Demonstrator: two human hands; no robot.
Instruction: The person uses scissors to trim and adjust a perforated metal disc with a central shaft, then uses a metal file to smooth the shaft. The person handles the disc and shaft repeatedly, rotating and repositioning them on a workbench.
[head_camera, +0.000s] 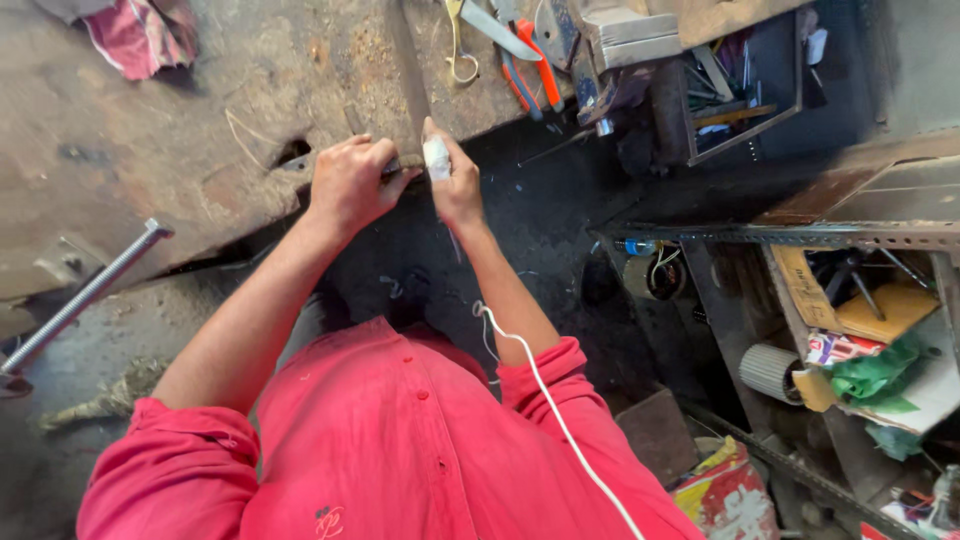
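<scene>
A red shirt (400, 450) is being seen nearest the camera, with a white cable (560, 420) trailing across it. Beyond it, both forearms are being stretched towards the edge of a worn, rust-stained surface (200, 130). A long flat metal bar (412, 80), lying on that surface and running away from the person, is being gripped at its near end: the fingers of the left hand (350, 185) are being curled tightly around it, while the right hand (455, 185), one finger wrapped in a white bandage (437, 158), is being pressed against it from the side, fingers closed. The bar is apparently being steadied or positioned; a firm two-handed hold is judged to be needed for whatever follows.

Orange-handled pliers (530, 65) and a pink rag (140, 35) are lying further back. A threaded steel rod (85, 295) is jutting out at the left. Cluttered metal shelves (860, 300) are standing to the right above a dark, grimy floor.
</scene>
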